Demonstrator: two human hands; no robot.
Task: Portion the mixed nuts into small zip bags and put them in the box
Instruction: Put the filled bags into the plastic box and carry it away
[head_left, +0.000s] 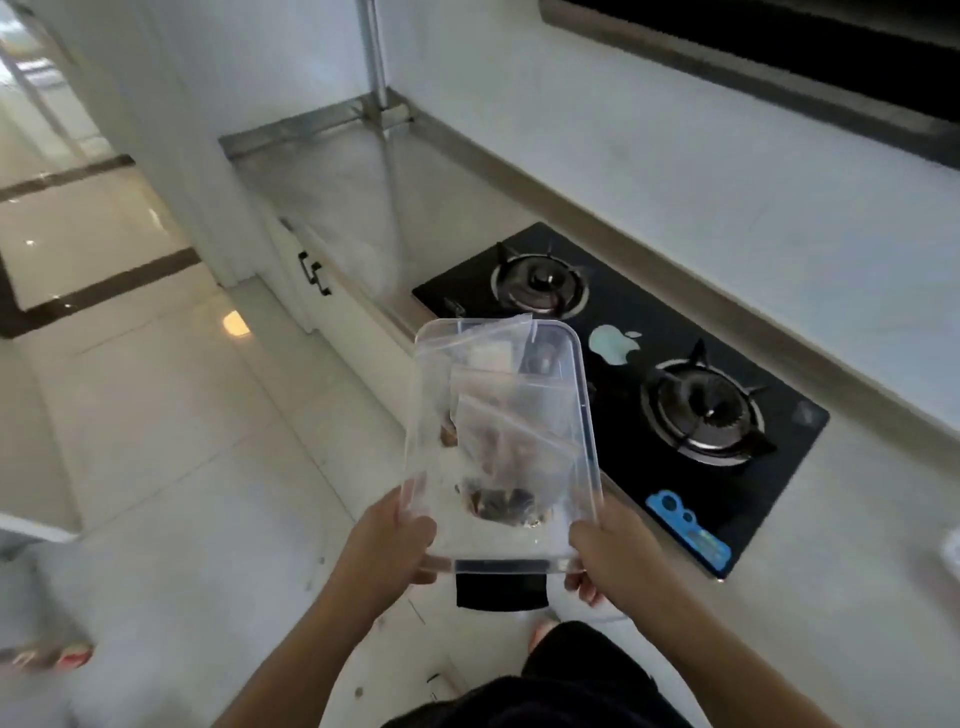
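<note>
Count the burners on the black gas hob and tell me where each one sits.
2. One burner sits at the far end of the black gas hob, beyond the clear box; the other burner lies nearer, right of the box. None appears hidden.

Bare forearms, no sleeves showing; black clothing (582, 691) covers the person's body below.

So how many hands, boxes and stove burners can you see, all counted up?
Hands: 2, the left hand and right hand, both gripping the box
Clear plastic box: 1, with zip bags of nuts inside
Stove burners: 2, far burner and near burner
Total: 5
</note>
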